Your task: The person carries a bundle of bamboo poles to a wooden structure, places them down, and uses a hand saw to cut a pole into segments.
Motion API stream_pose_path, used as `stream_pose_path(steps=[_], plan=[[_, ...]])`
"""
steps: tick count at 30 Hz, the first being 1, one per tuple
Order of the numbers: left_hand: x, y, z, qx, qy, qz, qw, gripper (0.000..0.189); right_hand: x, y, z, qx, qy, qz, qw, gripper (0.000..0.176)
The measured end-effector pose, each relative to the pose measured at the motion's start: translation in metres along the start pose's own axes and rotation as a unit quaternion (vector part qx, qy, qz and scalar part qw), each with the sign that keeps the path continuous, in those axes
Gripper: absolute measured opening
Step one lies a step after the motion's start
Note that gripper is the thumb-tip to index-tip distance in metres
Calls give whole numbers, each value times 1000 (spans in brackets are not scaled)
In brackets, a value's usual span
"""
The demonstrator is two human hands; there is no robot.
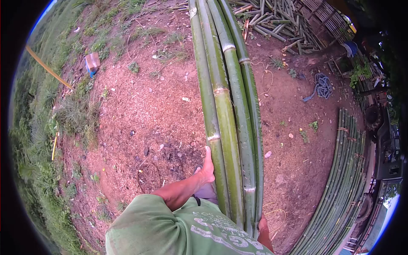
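Note:
Several long green bamboo poles (227, 110) lie side by side in front of me, running from my chest out past the top of the view. My left hand (207, 168) grips the left side of this bundle, thumb along the outer pole; its other fingers are hidden beneath. Lower down, at the right edge of the poles, my right hand (263, 225) holds on from the side. Most of that hand is hidden behind the bamboo.
Cut bamboo pieces (276, 23) are heaped at the top right. A stack of long bamboo poles (335, 178) lies on the right, beside a parked vehicle (387, 157). Blue rope (321, 87) is coiled on the dirt. Grass (38, 170) borders the left, near a cardboard box (92, 62).

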State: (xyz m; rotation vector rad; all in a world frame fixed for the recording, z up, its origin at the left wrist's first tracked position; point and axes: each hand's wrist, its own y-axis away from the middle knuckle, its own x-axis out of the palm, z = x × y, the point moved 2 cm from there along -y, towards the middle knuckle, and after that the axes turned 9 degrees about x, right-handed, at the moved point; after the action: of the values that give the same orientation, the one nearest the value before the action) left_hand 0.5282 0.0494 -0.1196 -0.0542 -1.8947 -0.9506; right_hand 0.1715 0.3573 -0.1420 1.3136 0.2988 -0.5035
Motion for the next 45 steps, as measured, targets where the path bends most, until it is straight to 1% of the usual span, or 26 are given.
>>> stream_pose_path(steps=[2,5,7,8,9,13,15,16,19,22,24,25,27,29,30,31,33,34,35,36,37,38,40,41,42,45], plan=[[3,-12,-22,11,6,2,1000,102,5,-17,12,-28,8,-16,999,60],[7,-38,-74,16,4,-19,1000,100,38,19,77,-17,-22,-4,1000,59],[13,-44,-103,12,6,-44,999,97,62,48,128,6,-7,-20,1000,58],[-9,-70,-104,15,14,-47,999,97,70,62,148,20,-2,-30,999,57],[-2,-76,-122,19,14,-51,998,97,78,74,172,12,24,-46,999,57],[49,-110,-243,37,15,-31,999,95,133,90,288,-17,85,-120,989,58],[70,-114,-297,42,14,-31,999,94,145,104,321,13,90,-163,982,60],[73,-132,-324,18,50,22,998,93,148,109,352,-4,83,-171,982,62],[87,-178,-395,54,49,70,995,98,202,147,449,-42,76,-148,985,68],[107,-209,-458,61,22,43,997,98,232,159,524,-80,33,-82,993,64],[108,-239,-498,85,15,65,994,98,262,176,570,-99,21,-82,992,63],[110,-258,-517,93,16,77,993,99,270,164,590,-79,31,-107,991,63],[102,-292,-544,45,27,63,997,99,280,131,611,-25,60,-155,986,63],[92,-341,-577,41,12,28,999,100,302,96,636,-60,38,-142,987,64],[95,-359,-605,40,16,39,998,101,316,76,656,-77,26,-133,988,65],[97,-377,-633,37,19,51,998,101,330,51,686,-78,15,-111,991,65],[84,-394,-660,24,40,43,998,100,355,24,703,-46,-3,-68,997,67],[86,-418,-692,41,45,53,997,98,391,65,755,-62,30,-93,993,68],[86,-438,-717,53,61,59,995,96,422,69,790,-63,42,-97,992,68],[104,-430,-753,58,28,23,998,97,439,75,816,-58,63,-106,991,69],[114,-428,-772,32,25,-21,999,98,448,81,830,-48,86,-115,988,69],[119,-425,-796,7,16,-67,998,98,463,73,845,-5,74,-96,993,70],[124,-452,-856,19,5,-67,998,99,493,76,882,-27,70,-87,993,71],[115,-468,-873,32,6,-30,999,101,510,88,904,-35,66,-90,993,71],[104,-483,-886,36,7,4,999,103,503,38,888,-23,124,-143,982,69],[81,-537,-953,41,15,-11,999,102,550,37,929,-15,55,-98,994,68]])
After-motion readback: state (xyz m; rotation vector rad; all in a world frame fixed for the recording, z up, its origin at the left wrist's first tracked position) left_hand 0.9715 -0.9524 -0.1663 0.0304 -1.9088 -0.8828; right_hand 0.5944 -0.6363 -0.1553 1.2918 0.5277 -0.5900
